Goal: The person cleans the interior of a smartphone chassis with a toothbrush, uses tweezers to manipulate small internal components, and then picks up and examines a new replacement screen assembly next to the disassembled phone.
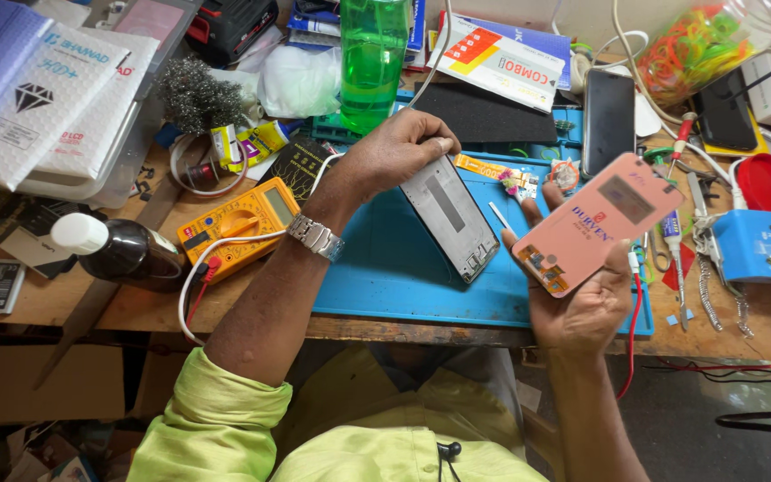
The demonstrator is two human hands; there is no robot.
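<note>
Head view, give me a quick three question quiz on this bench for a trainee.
1. Which hand holds the pink panel?
2. True or false: the left hand rests on a grey phone frame on the blue mat.
3. Which colour is the multimeter beside the left forearm: A red, B yellow, C white?

Key: 1 the right hand; 2 true; 3 B.

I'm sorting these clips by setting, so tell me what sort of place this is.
Likely a phone repair bench: a yellow multimeter, a blue work mat, and a pink phone panel in the right hand.
</note>
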